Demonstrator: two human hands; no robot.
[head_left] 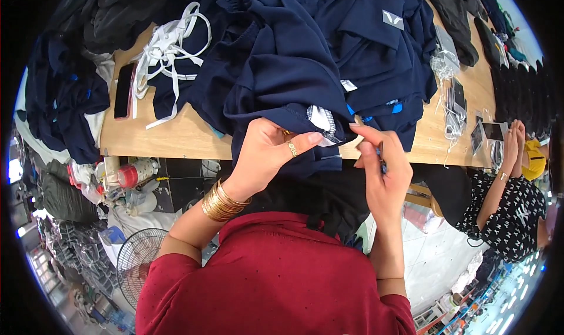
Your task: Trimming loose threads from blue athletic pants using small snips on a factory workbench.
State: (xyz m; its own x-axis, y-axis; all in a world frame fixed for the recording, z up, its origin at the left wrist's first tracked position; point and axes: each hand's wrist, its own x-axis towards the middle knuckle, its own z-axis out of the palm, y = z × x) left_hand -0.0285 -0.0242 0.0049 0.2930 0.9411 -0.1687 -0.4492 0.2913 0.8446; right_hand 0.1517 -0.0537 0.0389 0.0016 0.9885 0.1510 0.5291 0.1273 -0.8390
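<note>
A navy fabric garment (282, 59) lies bunched over the table's front edge, one seamed edge raised toward me. My left hand (264, 153) is closed on that edge, thumb on top, beside a white patch (320, 119) with dark stitching around it. Just right of the seam, my right hand (386, 173) is curled with its thumb and forefinger close together. Part of a small blue object (383, 163) shows within its fingers; its kind is hidden. Behind, more navy garments (376, 59) lie piled, one bearing a grey label (393, 20).
A phone (123, 91) and tangled white cords (167, 56) lie on the wooden table (432, 150) to the left. Clear plastic packets (449, 106) sit at the right. Below the table's left side stands a fan (140, 258). At far right another person's hands (514, 138) are raised.
</note>
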